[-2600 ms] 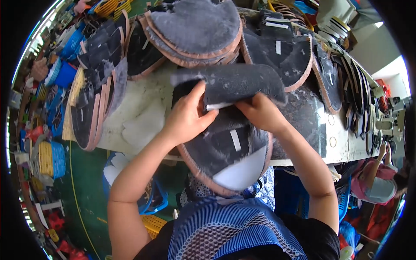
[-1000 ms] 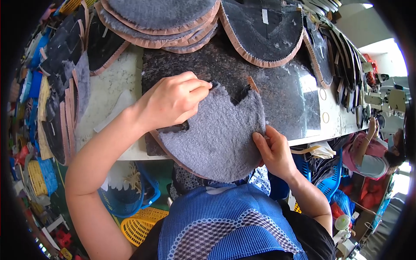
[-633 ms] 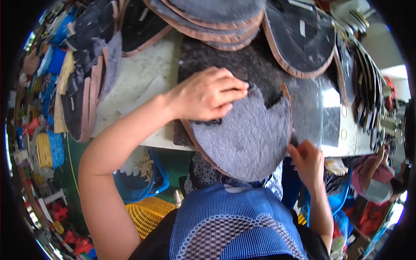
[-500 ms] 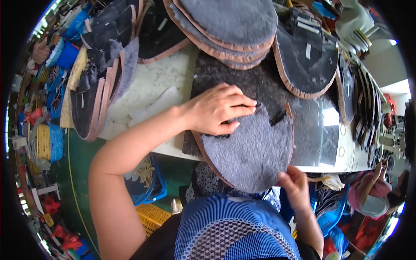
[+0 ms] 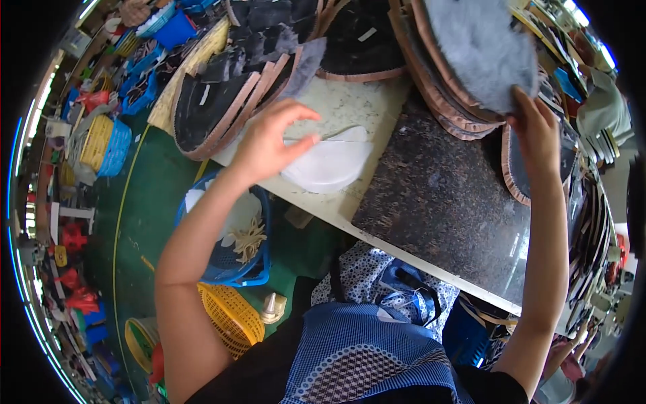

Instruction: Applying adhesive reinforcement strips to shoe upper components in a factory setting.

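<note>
My left hand [image 5: 272, 138] hovers empty at the left of the table, its thumb and fingers apart. Just beside it are smooth white rounded sheets [image 5: 326, 165], one partly over another. At the upper right, my right hand [image 5: 538, 128] pinches the near edge of a grey plush piece [image 5: 481, 50] with a rounded end. That piece lies on top of a stack of similar pieces [image 5: 441, 111] edged in pinkish-brown trim. Under the near side of the stack lies a dark speckled stone slab [image 5: 444, 182].
Black-backed trimmed pieces [image 5: 208, 111] lean together at the table's left, with another [image 5: 363, 40] behind. Below the table edge stand a blue basket [image 5: 232, 262] with scraps and a yellow basket [image 5: 232, 320]. Many dark pieces [image 5: 592, 229] line the right side.
The plush piece in front of me has left the near slab. My right hand has risen to the stack; my left hand has let go and moved left. The view has turned.
</note>
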The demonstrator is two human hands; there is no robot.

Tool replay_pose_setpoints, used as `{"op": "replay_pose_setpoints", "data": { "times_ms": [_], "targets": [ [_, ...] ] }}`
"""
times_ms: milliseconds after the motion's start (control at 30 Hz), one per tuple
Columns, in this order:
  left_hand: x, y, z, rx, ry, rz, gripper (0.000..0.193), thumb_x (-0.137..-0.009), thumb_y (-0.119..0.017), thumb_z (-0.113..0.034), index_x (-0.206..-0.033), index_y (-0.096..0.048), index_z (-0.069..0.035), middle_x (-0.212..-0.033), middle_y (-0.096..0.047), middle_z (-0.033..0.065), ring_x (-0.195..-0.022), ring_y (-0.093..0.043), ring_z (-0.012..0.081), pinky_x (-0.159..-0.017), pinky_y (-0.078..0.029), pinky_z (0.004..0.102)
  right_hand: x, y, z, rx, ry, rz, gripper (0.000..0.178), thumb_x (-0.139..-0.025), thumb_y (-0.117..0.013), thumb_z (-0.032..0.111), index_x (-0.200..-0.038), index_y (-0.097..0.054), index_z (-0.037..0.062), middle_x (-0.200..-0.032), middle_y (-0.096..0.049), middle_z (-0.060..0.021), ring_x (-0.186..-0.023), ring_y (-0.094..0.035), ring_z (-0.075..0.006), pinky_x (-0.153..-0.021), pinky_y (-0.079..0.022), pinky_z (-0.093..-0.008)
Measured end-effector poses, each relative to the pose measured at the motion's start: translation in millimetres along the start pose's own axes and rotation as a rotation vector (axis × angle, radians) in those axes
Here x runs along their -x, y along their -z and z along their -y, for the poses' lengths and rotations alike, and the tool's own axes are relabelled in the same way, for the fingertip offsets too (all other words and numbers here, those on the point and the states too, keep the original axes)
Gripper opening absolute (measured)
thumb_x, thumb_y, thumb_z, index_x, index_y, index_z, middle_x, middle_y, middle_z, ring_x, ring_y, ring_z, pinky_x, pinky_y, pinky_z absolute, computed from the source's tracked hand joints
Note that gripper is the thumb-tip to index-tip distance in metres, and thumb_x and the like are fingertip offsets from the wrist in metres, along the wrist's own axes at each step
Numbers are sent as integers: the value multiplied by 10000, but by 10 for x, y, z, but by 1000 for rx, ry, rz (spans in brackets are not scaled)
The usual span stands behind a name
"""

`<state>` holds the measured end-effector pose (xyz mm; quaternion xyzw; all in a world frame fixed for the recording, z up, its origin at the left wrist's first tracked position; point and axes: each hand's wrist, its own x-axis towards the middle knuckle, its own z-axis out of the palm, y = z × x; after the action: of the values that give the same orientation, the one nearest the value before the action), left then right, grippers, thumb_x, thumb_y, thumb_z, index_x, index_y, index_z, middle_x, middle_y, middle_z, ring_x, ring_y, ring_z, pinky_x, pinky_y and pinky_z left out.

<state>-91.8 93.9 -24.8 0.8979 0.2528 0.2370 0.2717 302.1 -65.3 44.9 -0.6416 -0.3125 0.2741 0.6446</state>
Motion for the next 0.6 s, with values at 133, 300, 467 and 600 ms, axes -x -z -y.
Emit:
{"op": "replay_pose_setpoints", "data": {
  "times_ms": [133, 300, 467, 600],
  "targets": [
    [533, -133, 142, -306, 175, 45, 629, -801, -852, -363, -1319, -613, -97, -1473, -421, 125, -1402, -346, 344, -1098, -410, 424, -151, 70, -104, 697, 241, -167, 529, -901, -772, 425, -1129, -676, -43, -906, -670, -60, -763, -629, -138, -726, -504, -257],
    [515, -100, 130, -208, 177, -52, 432, -830, -833, -257, -1169, -637, -74, -1315, -559, 110, -1284, -484, 299, -1057, -435, 407, 442, -107, -303, 488, 793, -260, 329, -962, -699, 178, -1225, -629, -9, -1076, -664, -104, -875, -632, -138, -650, -498, -265],
    [410, -89, -133, -13, 75, -107, 123, -906, -725, -46, -946, -611, -20, -824, -704, 71, -702, -673, 187, -694, -552, 292, 1467, -405, -462, 628, 491, 624, 335, -849, -735, 19, -1169, -638, 1, -1116, -680, -148, -934, -693, -186, -644, -567, -278],
    [451, -111, -489, 244, 186, 0, 122, -1010, -623, -97, -1030, -523, -30, -904, -693, 77, -826, -669, 126, -732, -521, 252, 1675, -555, -440, 456, 48, 649, 369, -889, -740, 67, -1226, -616, -17, -1171, -674, -166, -1080, -694, -235, -816, -600, -342]
  ]
}}
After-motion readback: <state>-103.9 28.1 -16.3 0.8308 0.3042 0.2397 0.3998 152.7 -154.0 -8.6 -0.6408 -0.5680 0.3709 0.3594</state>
